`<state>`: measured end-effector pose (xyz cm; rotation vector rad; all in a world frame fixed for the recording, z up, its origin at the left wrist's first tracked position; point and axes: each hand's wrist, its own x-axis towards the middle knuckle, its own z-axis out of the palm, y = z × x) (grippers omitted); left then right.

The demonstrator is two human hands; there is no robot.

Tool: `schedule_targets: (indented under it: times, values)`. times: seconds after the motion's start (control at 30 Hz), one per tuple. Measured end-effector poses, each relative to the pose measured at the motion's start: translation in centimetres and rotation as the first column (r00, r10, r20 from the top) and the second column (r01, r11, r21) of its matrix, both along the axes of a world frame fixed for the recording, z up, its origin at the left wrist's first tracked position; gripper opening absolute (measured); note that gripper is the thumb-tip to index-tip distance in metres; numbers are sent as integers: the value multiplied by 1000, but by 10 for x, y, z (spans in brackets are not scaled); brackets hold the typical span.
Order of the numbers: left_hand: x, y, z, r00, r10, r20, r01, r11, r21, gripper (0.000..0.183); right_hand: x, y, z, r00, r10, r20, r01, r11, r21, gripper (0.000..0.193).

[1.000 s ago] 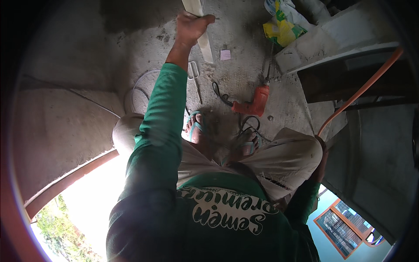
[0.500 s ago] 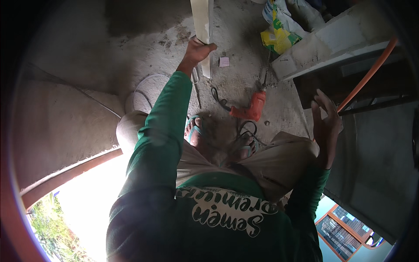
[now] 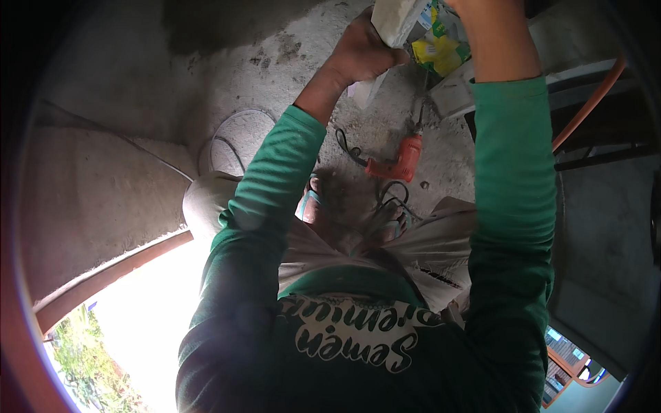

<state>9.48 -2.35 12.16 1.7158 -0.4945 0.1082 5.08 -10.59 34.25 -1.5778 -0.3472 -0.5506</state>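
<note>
Nearest, a foot in a light-blue sandal (image 3: pixel 311 201) rests on the concrete floor (image 3: pixel 227 79). Beyond it, a dark cable (image 3: pixel 391 197) lies in loops, and an orange-red drill (image 3: pixel 406 162) lies on its side, toward the right edge of the floor, its long bit pointing away from the person.

Farther, the pale board (image 3: pixel 398 22) is above the floor; whether its lower end touches is not clear. The grip of the left hand (image 3: pixel 368 51) is closed around it near this lower end, the thumb at the right side. The right hand (image 3: pixel 482 7) is cut by the upper border, so I cannot tell its grip. The board seems stiff and probably not very heavy, but its length may make it swing; dust could make it slippery. Both long edges, well apart, look the best places for holding. Behind it is a yellow-and-white bag (image 3: pixel 441 54).
</note>
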Motion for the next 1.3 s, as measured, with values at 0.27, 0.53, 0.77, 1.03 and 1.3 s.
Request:
schedule_targets:
  times: [0.27,0.53,0.77,1.03,1.3]
  values:
    - [9,72,0,995,-82,54,11,643,766,104,48,-22,-129,998,-63,28,67,988,-143,28]
    - [-27,138,119,990,88,107,-138,642,754,77,60,-31,-124,969,93,-228,-146,962,-231,22]
    - [-50,192,68,994,91,-52,-28,708,705,75,60,-34,-136,921,230,-316,-256,966,-45,26]
    - [-46,197,44,995,-8,102,-56,788,613,71,39,-41,-131,981,88,-174,-78,995,65,20]
    - [-54,189,64,992,102,75,-125,706,698,80,42,-55,-127,975,20,-221,-25,999,-23,14]
